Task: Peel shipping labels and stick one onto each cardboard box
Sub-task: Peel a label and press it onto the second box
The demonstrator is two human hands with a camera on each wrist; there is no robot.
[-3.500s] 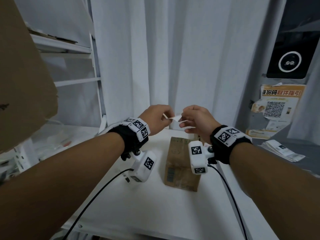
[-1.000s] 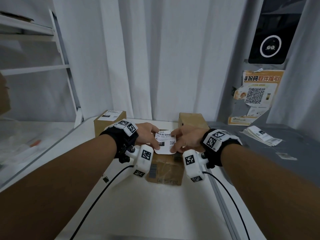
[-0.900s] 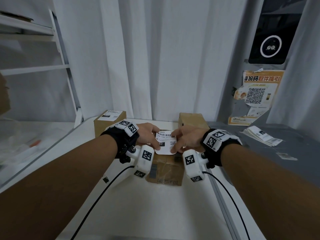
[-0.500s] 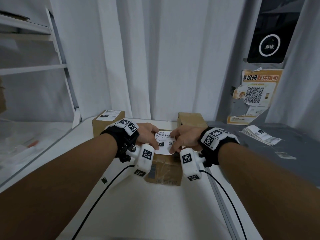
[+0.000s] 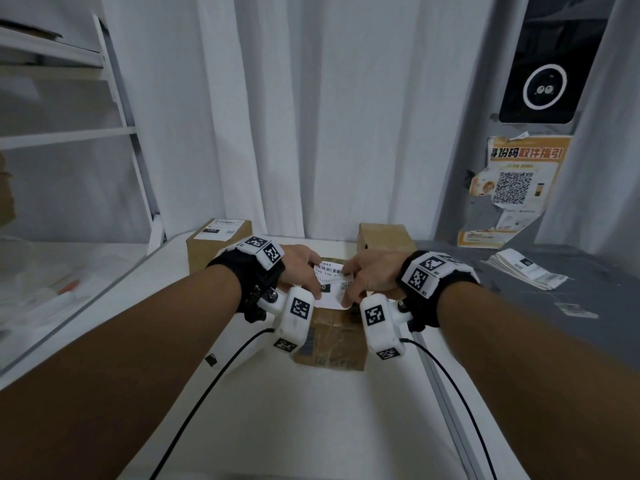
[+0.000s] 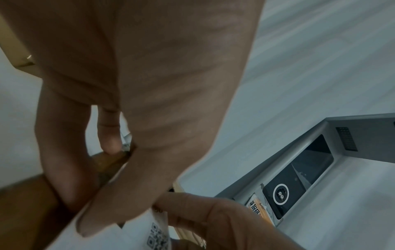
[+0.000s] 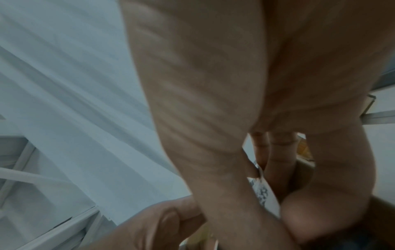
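A white shipping label point(image 5: 330, 295) with a barcode and QR code lies flat over the top of a brown cardboard box point(image 5: 332, 344) at the middle of the white table point(image 5: 311, 410). My left hand point(image 5: 306, 277) pinches the label's left edge, thumb on top. My right hand point(image 5: 358, 282) pinches its right edge the same way. In the left wrist view the thumb lies on the label point(image 6: 136, 236) and the fingers point(image 6: 64, 169) reach down to the box. In the right wrist view the label point(image 7: 265, 192) sits between thumb and fingers. I cannot tell if the label touches the box.
A cardboard box with a label on it point(image 5: 218, 242) stands at the back left. A plain cardboard box point(image 5: 384, 237) stands at the back right. A stack of label sheets point(image 5: 526, 271) lies on the grey counter at the right. White shelves rise at the left, curtains behind.
Earlier both hands held the label up in the air; they have since come down with it over the middle box. In the last second it sank slightly lower.
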